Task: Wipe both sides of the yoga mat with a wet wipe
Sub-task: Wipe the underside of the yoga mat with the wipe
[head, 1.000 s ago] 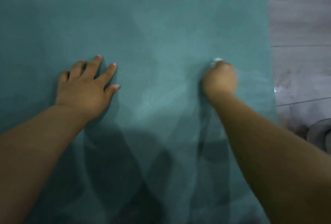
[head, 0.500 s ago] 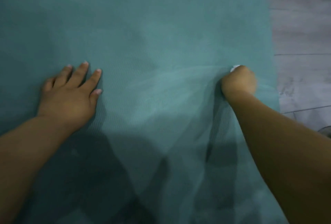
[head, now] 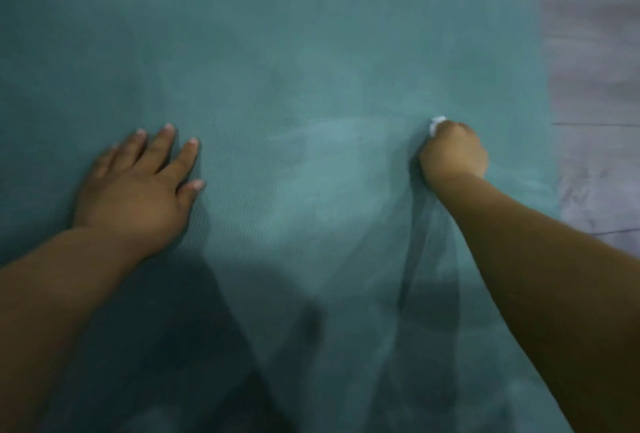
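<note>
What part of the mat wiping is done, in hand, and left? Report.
Done: a paler wiped streak crosses the yoga mat. In hand: the right hand grips the wet wipe near the mat's right edge, while the left hand rests flat. Left: the underside, apparently; it is hidden.

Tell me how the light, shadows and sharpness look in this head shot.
Head view: dim and soft overall, slightly blurred. Dark shadows lie on the mat below the left hand and beside the right hand; a paler patch sits between the hands. The white wipe shows only as a bright speck. The floor at right is smeared.
</note>
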